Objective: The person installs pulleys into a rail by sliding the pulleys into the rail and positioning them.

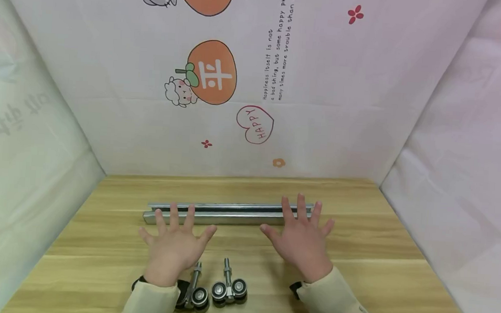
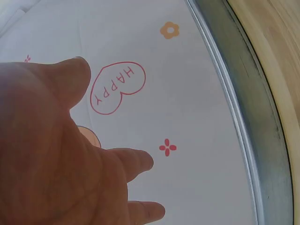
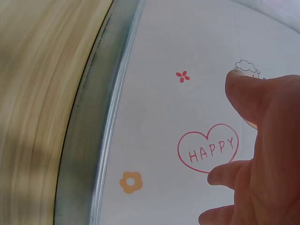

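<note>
A long metal channel rail (image 1: 238,217) with a slot along its top lies across the wooden table. My left hand (image 1: 173,247) is spread over its left part, fingers straight and apart, holding nothing. Over the rail's right end my right hand (image 1: 303,241) spreads its fingers the same way, also holding nothing. Two roller trolleys with threaded bolts are near the left wrist: one trolley (image 1: 199,297) is partly hidden by the left sleeve, the other trolley (image 1: 229,289) stands in full view. Both wrist views show the rail (image 2: 262,122) (image 3: 89,122) beyond the spread fingers.
The wooden table (image 1: 377,269) is bounded by a white printed cloth (image 1: 322,108) at the back and by plain-looking cloth walls (image 1: 470,155) at the sides. Dark wrist straps (image 1: 296,289) show at the cuffs.
</note>
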Demonstrator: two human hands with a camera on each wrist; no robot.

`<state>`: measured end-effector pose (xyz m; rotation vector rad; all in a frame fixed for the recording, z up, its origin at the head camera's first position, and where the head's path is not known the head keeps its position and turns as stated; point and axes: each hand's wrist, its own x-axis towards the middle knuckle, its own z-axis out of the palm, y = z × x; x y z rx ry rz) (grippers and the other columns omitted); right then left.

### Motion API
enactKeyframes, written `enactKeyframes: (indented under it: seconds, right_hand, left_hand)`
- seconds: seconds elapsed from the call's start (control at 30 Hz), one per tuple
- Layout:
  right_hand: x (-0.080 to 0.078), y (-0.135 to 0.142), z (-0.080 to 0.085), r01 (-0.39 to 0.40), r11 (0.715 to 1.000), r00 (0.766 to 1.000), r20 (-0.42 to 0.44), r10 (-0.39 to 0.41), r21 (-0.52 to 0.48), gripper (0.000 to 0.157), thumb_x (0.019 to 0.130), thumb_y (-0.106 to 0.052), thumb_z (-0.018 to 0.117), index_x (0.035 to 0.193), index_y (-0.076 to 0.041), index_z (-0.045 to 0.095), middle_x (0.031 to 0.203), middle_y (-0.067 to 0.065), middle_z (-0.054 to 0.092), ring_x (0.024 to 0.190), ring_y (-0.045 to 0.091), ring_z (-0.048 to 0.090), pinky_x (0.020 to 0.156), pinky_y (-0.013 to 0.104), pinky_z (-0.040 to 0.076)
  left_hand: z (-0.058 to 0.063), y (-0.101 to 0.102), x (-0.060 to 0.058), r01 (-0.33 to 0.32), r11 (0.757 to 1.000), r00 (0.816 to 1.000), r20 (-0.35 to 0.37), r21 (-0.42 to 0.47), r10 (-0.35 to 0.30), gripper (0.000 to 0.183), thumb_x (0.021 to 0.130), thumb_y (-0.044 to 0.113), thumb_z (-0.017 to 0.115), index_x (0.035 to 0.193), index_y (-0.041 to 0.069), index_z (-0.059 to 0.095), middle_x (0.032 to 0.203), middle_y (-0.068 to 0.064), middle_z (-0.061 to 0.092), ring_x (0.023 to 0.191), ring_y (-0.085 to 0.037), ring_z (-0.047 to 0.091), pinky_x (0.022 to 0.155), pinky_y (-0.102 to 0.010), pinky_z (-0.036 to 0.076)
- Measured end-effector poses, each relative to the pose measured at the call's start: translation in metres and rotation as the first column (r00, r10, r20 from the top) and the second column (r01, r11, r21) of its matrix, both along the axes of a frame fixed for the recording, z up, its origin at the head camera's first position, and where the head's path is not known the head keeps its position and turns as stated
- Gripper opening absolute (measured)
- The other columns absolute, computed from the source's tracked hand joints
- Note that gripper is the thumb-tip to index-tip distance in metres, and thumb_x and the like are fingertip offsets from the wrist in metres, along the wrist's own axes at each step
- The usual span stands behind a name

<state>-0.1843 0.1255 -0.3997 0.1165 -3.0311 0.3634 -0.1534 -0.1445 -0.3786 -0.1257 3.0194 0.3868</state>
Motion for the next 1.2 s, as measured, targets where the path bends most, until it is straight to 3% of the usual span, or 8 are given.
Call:
enactKeyframes:
  seconds: [0.13,0.27,0.4,0.57,0.7,0.87,1.0,1.2]
  right_hand:
    - [-0.004,0.004,0.002,0.0,1.0,1.0,0.003,0.0,-0.004,0.105,0.082,-0.09,0.021,0.161,-0.021,0.018,0.163,0.021,0.005,0.14,0.056,-0.01,0.095,0.081,-0.008]
    - [-0.01,0.01,-0.003,-0.04,0.998,0.999,-0.022,0.04,-0.042,0.103,0.084,-0.088,0.029,0.161,-0.02,0.02,0.164,0.02,0.005,0.142,0.054,-0.006,0.099,0.08,-0.001]
    - [-0.021,0.023,-0.013,-0.114,0.985,0.991,-0.087,0.103,-0.126,0.096,0.09,-0.076,0.045,0.16,-0.015,0.022,0.163,0.021,0.007,0.144,0.051,0.001,0.104,0.074,0.01]
    - [-0.035,0.045,-0.02,-0.144,0.962,0.985,-0.127,0.117,-0.233,0.091,0.095,-0.062,0.056,0.159,-0.007,0.021,0.162,0.024,0.008,0.145,0.048,0.008,0.105,0.071,0.018]
    - [-0.044,0.063,-0.021,-0.113,0.934,0.992,-0.091,0.087,-0.339,0.093,0.095,-0.061,0.055,0.158,-0.004,0.018,0.162,0.024,0.007,0.144,0.048,0.011,0.105,0.069,0.022]
    - [-0.053,0.083,-0.023,-0.04,0.855,0.999,0.01,0.053,-0.517,0.093,0.096,-0.064,0.051,0.159,-0.005,0.015,0.162,0.023,0.01,0.145,0.045,0.012,0.11,0.064,0.018]
    - [-0.06,0.094,-0.029,0.052,0.806,0.993,0.114,0.02,-0.589,0.093,0.096,-0.067,0.047,0.16,-0.009,0.013,0.162,0.022,0.012,0.144,0.047,0.014,0.109,0.065,0.019]
    - [-0.068,0.102,-0.037,0.116,0.792,0.972,0.231,0.032,-0.599,0.086,0.1,-0.056,0.051,0.161,-0.011,0.01,0.16,0.025,0.017,0.14,0.047,0.025,0.106,0.064,0.027]
  left_hand:
    - [0.001,-0.005,-0.005,0.011,1.0,0.999,0.037,0.008,-0.011,0.104,0.082,0.089,0.008,0.161,0.021,0.007,0.161,-0.022,-0.01,0.138,-0.056,-0.017,0.089,-0.082,-0.016]
    - [0.001,-0.016,-0.008,0.091,0.995,0.994,0.057,0.05,-0.094,0.102,0.085,0.087,0.022,0.161,0.021,0.008,0.162,-0.02,-0.01,0.14,-0.054,-0.014,0.09,-0.082,-0.012]
    - [0.003,-0.033,-0.015,0.199,0.974,0.98,-0.014,0.104,-0.199,0.1,0.088,0.076,0.048,0.161,0.017,0.015,0.162,-0.024,-0.002,0.14,-0.057,-0.001,0.095,-0.081,0.003]
    - [0.0,-0.072,-0.031,0.25,0.951,0.966,-0.12,0.18,-0.23,0.102,0.086,0.062,0.067,0.158,0.007,0.021,0.158,-0.035,0.005,0.136,-0.062,0.014,0.098,-0.076,0.019]
    - [-0.007,-0.109,-0.047,0.257,0.922,0.965,-0.133,0.29,-0.227,0.102,0.087,0.056,0.07,0.158,0.003,0.018,0.156,-0.037,0.007,0.137,-0.06,0.015,0.101,-0.074,0.019]
    - [-0.014,-0.141,-0.062,0.206,0.878,0.979,-0.099,0.432,-0.18,0.1,0.092,0.057,0.064,0.16,0.007,0.011,0.159,-0.032,0.012,0.137,-0.057,0.021,0.102,-0.072,0.023]
    - [-0.023,-0.156,-0.07,0.152,0.86,0.988,-0.057,0.487,-0.142,0.1,0.092,0.061,0.061,0.161,0.01,0.009,0.159,-0.031,0.013,0.137,-0.055,0.023,0.099,-0.072,0.028]
    - [-0.042,-0.172,-0.083,0.121,0.808,0.99,-0.006,0.577,-0.144,0.094,0.096,0.054,0.059,0.159,0.002,0.012,0.159,-0.031,0.012,0.138,-0.053,0.022,0.104,-0.066,0.029]
